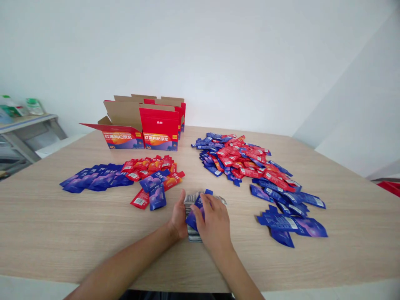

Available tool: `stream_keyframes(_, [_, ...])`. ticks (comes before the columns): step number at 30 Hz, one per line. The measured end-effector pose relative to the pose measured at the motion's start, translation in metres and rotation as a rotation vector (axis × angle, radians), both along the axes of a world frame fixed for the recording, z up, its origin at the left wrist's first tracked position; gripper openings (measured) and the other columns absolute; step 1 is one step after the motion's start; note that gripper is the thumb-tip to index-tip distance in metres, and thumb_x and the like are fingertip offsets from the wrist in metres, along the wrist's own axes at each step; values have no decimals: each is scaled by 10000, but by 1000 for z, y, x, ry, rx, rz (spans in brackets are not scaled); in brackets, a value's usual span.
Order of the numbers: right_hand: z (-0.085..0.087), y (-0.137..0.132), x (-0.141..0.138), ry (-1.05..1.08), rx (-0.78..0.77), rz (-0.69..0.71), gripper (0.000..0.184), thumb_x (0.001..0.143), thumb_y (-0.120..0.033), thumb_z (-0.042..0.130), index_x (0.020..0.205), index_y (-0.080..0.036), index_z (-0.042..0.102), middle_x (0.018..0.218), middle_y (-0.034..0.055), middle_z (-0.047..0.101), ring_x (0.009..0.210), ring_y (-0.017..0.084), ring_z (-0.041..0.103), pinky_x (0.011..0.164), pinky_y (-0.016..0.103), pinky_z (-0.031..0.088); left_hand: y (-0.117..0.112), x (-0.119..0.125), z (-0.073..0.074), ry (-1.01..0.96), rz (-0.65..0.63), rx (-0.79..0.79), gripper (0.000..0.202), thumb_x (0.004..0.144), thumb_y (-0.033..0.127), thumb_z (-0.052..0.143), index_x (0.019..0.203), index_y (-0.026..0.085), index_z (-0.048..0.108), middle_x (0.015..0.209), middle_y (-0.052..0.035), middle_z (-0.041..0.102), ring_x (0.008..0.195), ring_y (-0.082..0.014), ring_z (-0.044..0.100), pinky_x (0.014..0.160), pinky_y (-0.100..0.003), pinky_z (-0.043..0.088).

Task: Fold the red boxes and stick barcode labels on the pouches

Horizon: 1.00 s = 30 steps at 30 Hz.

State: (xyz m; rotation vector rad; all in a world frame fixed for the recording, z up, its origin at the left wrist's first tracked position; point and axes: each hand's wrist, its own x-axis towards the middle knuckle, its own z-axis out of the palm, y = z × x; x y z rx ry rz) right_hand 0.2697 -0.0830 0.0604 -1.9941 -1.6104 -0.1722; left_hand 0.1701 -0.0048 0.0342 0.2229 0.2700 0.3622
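Observation:
Near the table's front, a grey-and-white striped cloth (194,238) lies between my hands, with a blue sachet (193,221) on top of it. My left hand (179,216) grips the cloth's left side, thumb pointing up and the other fingers mostly hidden. From the right, my right hand (216,218) closes over the blue sachet, thumb and fingers on its face. Just ahead of my left hand, red sachets (156,163) lie in a pile, with two blue sachets (156,196) on its near side. Overlapping blue sachets (93,178) form a row further left.
Open red cartons (160,129) stand at the back left, flaps up. A large mixed heap of red and blue sachets (246,160) spreads across the right, trailing to loose blue sachets (292,225). A side shelf (28,121) with bottles is at far left.

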Motion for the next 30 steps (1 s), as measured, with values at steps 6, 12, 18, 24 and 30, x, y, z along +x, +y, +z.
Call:
stream_keyframes(6, [-11, 4, -1, -53, -41, 141, 1018, 824, -713, 619, 1506, 4, 377, 1574, 286, 341, 1495, 406, 250, 1201, 587, 202, -1, -5, 11, -44, 72, 45, 829, 932, 757, 342, 1361, 98, 602, 1203, -178, 718, 1172, -359, 658, 1098, -485, 413])
stream_keyframes(12, [5, -3, 2, -52, -131, 348, 1080, 781, -704, 661, 1527, 8, 339, 1562, 280, 361, 1484, 375, 309, 1228, 579, 175, 4, -9, 20, 5, 193, 55, 876, 947, 753, 272, 1306, 40, 631, 1140, -213, 732, 1143, -377, 668, 1092, -506, 424])
stream_keyframes(18, [7, -7, -9, -83, -91, 465, 948, 838, -605, 663, 1518, -13, 368, 1529, 251, 437, 1445, 344, 395, 1227, 549, 216, 10, -14, 16, 64, 255, 35, 892, 931, 769, 291, 1228, 16, 665, 1094, -230, 739, 1107, -378, 684, 1094, -508, 423])
stream_keyframes(24, [-22, 11, 15, -126, -14, 415, 593, 1008, -394, 500, 1476, -37, 426, 1432, 221, 561, 1366, 286, 514, 1209, 558, 256, 13, -4, 3, 96, 208, 8, 866, 931, 770, 294, 1244, 53, 664, 1112, -207, 740, 1088, -371, 690, 1054, -513, 449])
stream_keyframes(30, [-28, 17, 30, -197, -42, 339, 497, 1061, -311, 388, 1478, -42, 421, 1444, 220, 544, 1384, 287, 495, 1205, 634, 184, 7, -3, 3, 37, 105, 12, 875, 916, 788, 303, 1260, 70, 666, 1097, -204, 744, 1046, -362, 705, 1001, -501, 479])
